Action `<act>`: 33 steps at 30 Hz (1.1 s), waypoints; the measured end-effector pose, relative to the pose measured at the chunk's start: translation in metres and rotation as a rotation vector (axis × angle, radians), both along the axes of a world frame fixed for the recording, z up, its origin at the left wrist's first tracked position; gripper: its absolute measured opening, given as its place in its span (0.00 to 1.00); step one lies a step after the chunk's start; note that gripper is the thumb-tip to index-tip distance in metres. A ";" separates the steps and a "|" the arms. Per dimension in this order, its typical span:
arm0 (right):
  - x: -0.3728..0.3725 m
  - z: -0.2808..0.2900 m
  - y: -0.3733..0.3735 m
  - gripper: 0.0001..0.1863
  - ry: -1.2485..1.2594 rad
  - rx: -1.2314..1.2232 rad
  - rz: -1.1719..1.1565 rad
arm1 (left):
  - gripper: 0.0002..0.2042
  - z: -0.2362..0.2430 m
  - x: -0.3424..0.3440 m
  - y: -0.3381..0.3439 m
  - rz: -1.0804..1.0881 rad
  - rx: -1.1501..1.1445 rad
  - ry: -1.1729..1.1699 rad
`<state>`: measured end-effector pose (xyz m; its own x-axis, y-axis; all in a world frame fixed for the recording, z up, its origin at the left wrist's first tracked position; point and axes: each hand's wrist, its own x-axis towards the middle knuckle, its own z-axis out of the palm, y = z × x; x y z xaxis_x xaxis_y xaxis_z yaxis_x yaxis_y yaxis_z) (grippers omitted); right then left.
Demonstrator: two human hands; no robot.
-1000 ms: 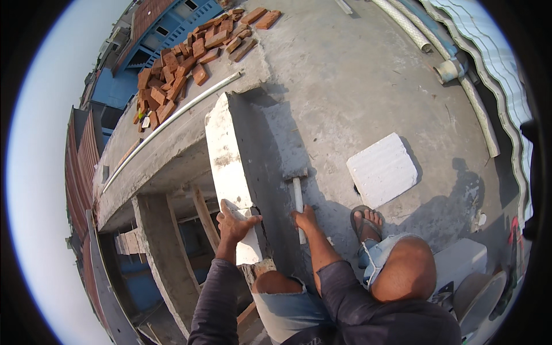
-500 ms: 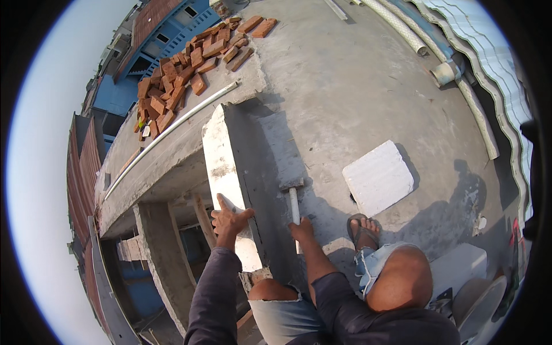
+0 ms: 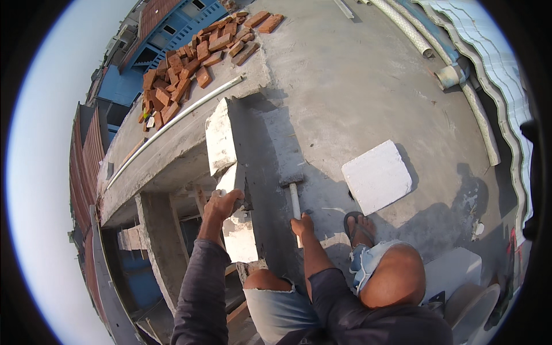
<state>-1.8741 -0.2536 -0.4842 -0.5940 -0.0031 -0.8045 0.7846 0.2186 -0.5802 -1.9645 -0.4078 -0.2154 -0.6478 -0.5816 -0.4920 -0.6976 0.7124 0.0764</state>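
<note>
A low wall of white blocks with a grey plastered side [image 3: 221,141] runs away from me between my knees. A broken white block piece [image 3: 229,177] leans out of its middle, with jagged gaps on both sides. My left hand [image 3: 221,208] is closed around the near end of this piece. On the wall's right side, my right hand [image 3: 302,225] grips the pale handle of a hammer [image 3: 291,180]. Its dusty grey head points away from me, low beside the wall. The nearer part of the wall [image 3: 241,238] still stands in front of my left knee.
A loose white block [image 3: 378,177] lies on the concrete floor [image 3: 345,86] by my sandalled foot. Bricks [image 3: 187,69] are heaped at the far left, behind a white pipe [image 3: 178,129]. Left of the wall is an open drop with concrete posts [image 3: 155,230]. Long pipes [image 3: 480,115] lie right.
My left hand has gone from resting on the wall to gripping a broken-off piece, which is now tilted out. The hammer has stayed nearly in place.
</note>
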 end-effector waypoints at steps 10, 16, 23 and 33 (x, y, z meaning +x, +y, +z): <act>0.013 0.005 0.006 0.20 -0.039 -0.149 -0.090 | 0.54 0.000 0.156 0.039 -0.149 -0.077 0.370; 0.014 0.006 0.018 0.20 -0.026 -0.071 -0.055 | 0.65 -0.029 0.217 -0.038 -0.174 -0.042 0.193; 0.009 0.099 -0.019 0.37 0.195 -0.245 -0.179 | 0.60 -0.063 0.190 -0.111 0.209 0.491 0.423; 0.035 0.185 -0.059 0.53 0.090 -0.656 -0.277 | 0.35 -0.051 0.189 -0.078 0.193 0.793 0.305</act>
